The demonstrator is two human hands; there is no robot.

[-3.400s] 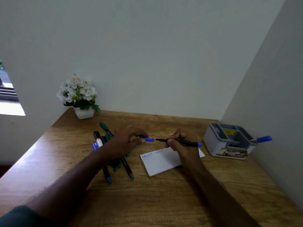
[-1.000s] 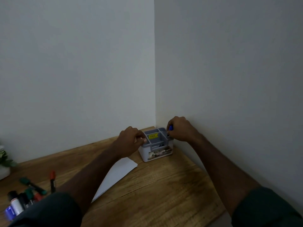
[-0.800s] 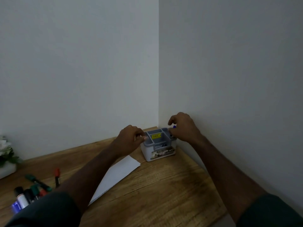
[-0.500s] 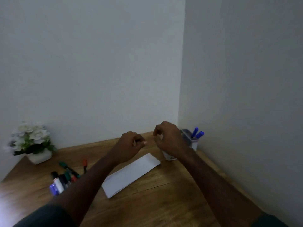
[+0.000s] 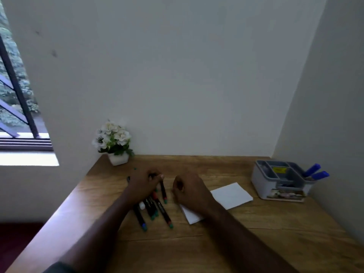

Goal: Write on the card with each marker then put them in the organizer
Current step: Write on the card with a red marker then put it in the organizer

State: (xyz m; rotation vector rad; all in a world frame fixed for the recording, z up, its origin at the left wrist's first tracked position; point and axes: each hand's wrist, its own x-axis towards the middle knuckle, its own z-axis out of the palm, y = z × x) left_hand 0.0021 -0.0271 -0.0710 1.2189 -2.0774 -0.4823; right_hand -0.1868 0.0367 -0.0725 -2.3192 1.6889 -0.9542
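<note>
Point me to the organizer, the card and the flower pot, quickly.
organizer [image 5: 264, 184]: head view, on its bare grey front wall.
card [image 5: 232, 195]: head view, on its white face right of the right wrist.
flower pot [image 5: 118, 159]: head view, on the white pot's front.

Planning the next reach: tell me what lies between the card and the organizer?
Only bare wooden desk between the card and the organizer, in the head view.

Left hand on marker pile, right hand over card.
</note>
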